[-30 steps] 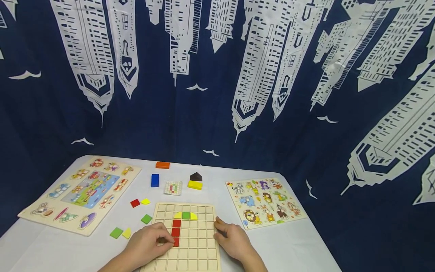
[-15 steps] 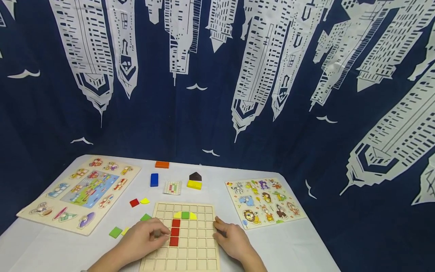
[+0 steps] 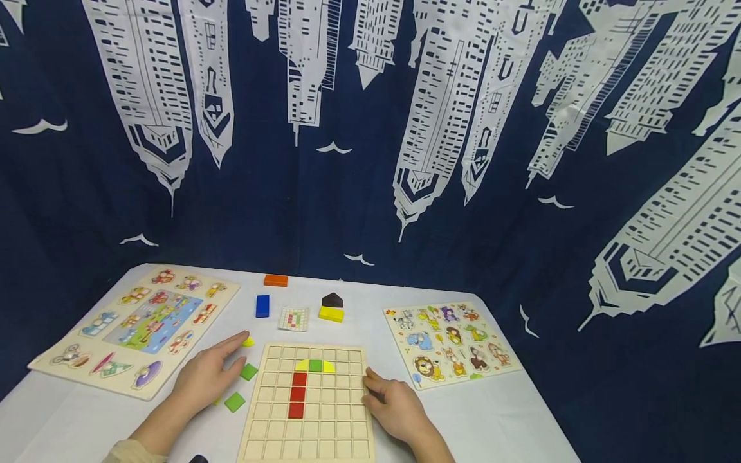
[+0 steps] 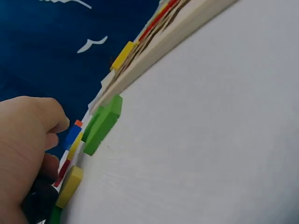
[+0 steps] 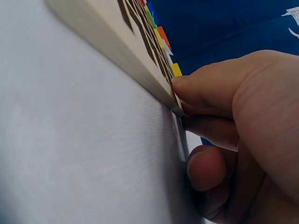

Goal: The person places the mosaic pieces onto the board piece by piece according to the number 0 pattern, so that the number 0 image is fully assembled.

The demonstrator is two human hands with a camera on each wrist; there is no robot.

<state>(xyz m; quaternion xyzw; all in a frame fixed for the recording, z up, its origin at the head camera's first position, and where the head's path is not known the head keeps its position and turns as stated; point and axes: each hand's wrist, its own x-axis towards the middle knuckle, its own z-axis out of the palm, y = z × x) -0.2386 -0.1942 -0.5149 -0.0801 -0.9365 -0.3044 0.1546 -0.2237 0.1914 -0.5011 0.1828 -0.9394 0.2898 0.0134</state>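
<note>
The white desk is carrying the grid board, whose right edge my right grip is holding with bent fingers. My left grip, fingers loosely extended, is reaching out left of it. Three red tiles are lying in the board, two green tiles beside it; a yellow piece is showing just past my left grip.

Beside the right hand, the white cloth dims into soft grey shadow.

Behind the bare left hand, a pale beige sleeve ends loosely partway along the forearm.
</note>
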